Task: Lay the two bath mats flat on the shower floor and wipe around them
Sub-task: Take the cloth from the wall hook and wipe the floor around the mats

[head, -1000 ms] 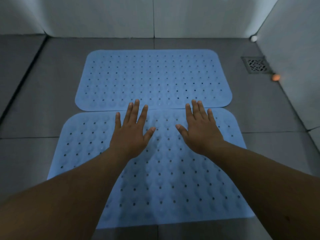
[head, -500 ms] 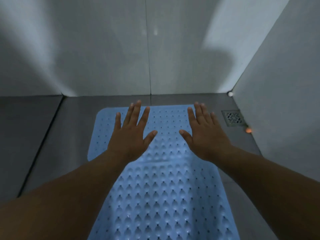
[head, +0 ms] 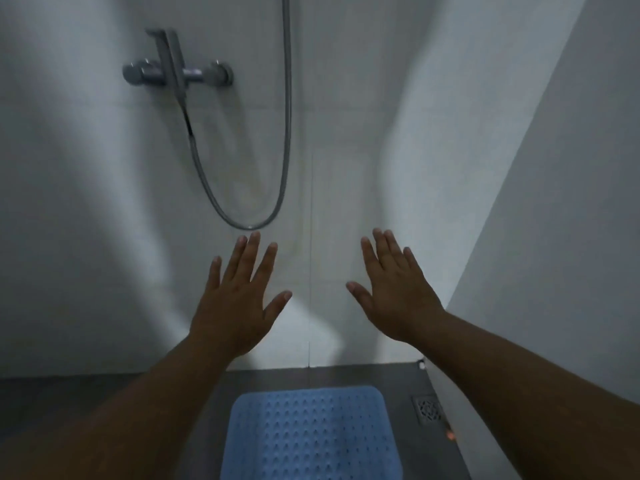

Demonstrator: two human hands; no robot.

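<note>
1. White tiled shower walls (head: 346, 133) fill most of the frame; a chrome mixer tap (head: 176, 72) and looped hose (head: 284, 133) sit upper left.
2. Left hand (head: 239, 299) and right hand (head: 394, 292) hover mid-frame, fingers spread wide, holding nothing.
3. One blue perforated rubber bath mat (head: 308, 434) lies flat on the dark floor (head: 398, 372), bottom centre; the second mat is out of view.
4. A square floor drain (head: 428, 409) sits lower right, its contents indiscernible.

text: none legible | labels: none | brands: none readable on the shower mixer (head: 176, 72), which is blurred | numbers: none | signs: none | bath mat (head: 308, 434): only a pattern of bumps and holes, no print | floor drain (head: 428, 409): grille pattern only, no marking
</note>
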